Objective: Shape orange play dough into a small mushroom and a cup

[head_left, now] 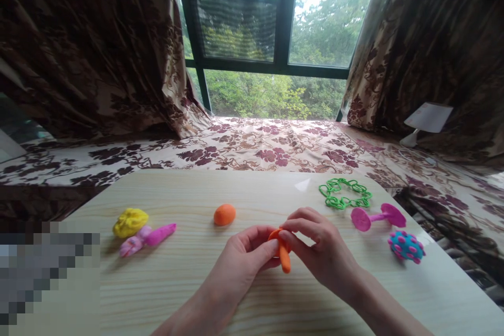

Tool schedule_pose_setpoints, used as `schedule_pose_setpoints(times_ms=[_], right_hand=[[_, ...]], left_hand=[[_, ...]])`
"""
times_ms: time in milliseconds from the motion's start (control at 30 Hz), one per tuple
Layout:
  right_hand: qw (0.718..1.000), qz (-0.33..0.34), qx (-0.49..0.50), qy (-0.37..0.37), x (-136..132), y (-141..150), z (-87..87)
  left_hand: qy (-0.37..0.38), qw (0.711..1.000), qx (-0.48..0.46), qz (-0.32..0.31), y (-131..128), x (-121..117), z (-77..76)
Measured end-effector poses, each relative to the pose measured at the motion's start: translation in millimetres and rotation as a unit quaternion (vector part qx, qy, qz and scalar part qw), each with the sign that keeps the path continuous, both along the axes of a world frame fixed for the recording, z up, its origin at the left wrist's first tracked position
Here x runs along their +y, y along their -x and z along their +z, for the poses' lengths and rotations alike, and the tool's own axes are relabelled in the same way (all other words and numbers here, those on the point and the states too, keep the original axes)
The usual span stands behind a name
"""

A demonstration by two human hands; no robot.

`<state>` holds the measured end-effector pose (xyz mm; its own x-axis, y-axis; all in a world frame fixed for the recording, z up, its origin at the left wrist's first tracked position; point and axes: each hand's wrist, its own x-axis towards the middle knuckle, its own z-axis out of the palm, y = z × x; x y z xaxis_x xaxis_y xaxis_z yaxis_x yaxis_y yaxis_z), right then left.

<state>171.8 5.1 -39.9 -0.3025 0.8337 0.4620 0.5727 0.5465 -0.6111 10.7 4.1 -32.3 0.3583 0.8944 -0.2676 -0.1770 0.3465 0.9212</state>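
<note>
Above the table's middle, my left hand (pixel 250 252) and my right hand (pixel 317 239) pinch one piece of orange modelling clay (pixel 284 258) between thumbs and fingers. A short rounded stick of the clay points down toward me, and a flatter, wider part sits behind it, partly covered by my fingertips. Left of my hands and a little farther off rests a smooth orange clay ball (pixel 224 214), touched by neither hand.
A yellow clay lump (pixel 130 222) and a pink clay piece (pixel 160 234) lie at the left. On the right are a green clay chain (pixel 344 192), a pink dumbbell shape (pixel 378 217) and a blue lump with pink dots (pixel 406 247). A lamp (pixel 428 118) stands beyond the wooden table (pixel 177 294).
</note>
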Motion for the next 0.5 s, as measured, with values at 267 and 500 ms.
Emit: schedule_pose_setpoints(times_ms=[267, 500], right_hand=[[1.000, -0.007, 0.008, -0.019, -1.6, -0.8, 3.0], [0.997, -0.010, 0.054, 0.051, 1.3, 0.6, 2.0]], left_hand=[[-0.009, 1.000, -0.005, -0.010, 6.7, 2.4, -7.2], [-0.009, 0.997, -0.066, -0.048, 8.8, 2.7, -5.5]])
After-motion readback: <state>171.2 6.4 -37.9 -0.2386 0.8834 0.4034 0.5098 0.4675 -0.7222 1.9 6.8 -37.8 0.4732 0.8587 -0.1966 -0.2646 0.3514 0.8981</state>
